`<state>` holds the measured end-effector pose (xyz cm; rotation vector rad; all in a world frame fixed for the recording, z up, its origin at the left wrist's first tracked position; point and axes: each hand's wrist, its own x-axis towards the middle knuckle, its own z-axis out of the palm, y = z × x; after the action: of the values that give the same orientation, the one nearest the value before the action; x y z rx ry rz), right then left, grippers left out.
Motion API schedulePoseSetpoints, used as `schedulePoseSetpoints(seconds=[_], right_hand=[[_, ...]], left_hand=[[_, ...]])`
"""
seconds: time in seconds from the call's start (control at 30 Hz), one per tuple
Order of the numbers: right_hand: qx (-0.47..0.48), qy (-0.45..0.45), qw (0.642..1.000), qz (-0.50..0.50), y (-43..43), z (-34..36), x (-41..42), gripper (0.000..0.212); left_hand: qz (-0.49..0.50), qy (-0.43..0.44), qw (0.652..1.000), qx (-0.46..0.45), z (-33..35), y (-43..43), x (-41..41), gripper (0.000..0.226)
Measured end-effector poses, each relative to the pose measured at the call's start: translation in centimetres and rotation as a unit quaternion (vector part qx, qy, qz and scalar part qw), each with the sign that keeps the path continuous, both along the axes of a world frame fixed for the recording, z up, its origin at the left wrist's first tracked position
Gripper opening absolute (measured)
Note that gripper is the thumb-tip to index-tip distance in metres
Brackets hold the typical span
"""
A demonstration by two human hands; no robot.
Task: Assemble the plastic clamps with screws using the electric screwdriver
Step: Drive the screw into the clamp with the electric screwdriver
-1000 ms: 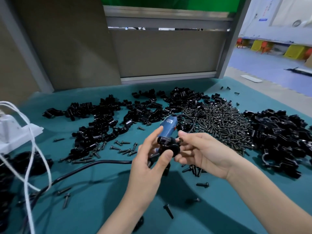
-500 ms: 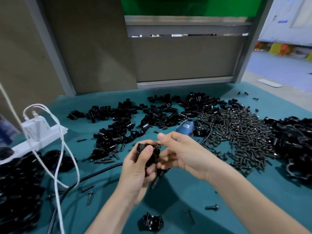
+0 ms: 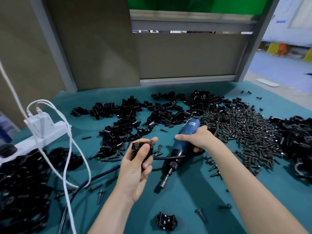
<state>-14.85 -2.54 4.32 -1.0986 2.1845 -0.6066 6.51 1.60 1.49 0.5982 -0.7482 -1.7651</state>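
Your right grip (image 3: 200, 141) is clenched round the blue barrel of the electric screwdriver (image 3: 184, 134). Your left grip (image 3: 135, 173) grasps one plastic clamp (image 3: 141, 151), fingers curled round its body. Both work over the teal surface (image 3: 185, 208). The wide heap of loose screws (image 3: 244, 129) lies to your right and the black clamp parts (image 3: 152, 114) are strewn farther back.

The tool's long axis runs on a slant, from far right to near left. Its cord end is away from you, and its socket bit (image 3: 164, 182) points toward you and low, close to the surface; you cannot tell from here whether it touches. The clamp is held just left of the barrel, near it but apart, and farther from you than the bit.

Two screws (image 3: 151, 142) stand out of the clamp's top, heads upward.

That is the relation your next move likely turns on. The bit faces down and toward you, while the screw heads face up, so the two do not yet address each other. You would probably need to raise the tool and swing its bit over the clamp until the axis lines up with one screw's shank. The screw on the clamp's right side is the one nearer the tool, so it looks the natural first seat. Hold the clamp steady as the bit comes in, since both screws appear to sit loose and proud.
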Motion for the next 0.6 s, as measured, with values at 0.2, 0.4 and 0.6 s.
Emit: schedulePoseSetpoints(seconds=[0.2,0.4,0.6], right_hand=[[0.028,-0.033,0.999,-0.029,-0.8,0.2,0.8,0.062],[-0.184,-0.300,0.913,-0.208,-0.3,-0.3,0.2,0.048],[-0.449,-0.548,0.607,-0.359,0.2,2.5,-0.4,0.045]], left_hand=[[0.042,-0.138,0.989,-0.022,-0.3,-0.4,0.4,0.015],[0.017,-0.143,0.989,-0.018,-0.4,-0.5,0.9,0.034],[0.014,-0.133,0.991,-0.003,-0.7,-0.6,1.1,0.036]])
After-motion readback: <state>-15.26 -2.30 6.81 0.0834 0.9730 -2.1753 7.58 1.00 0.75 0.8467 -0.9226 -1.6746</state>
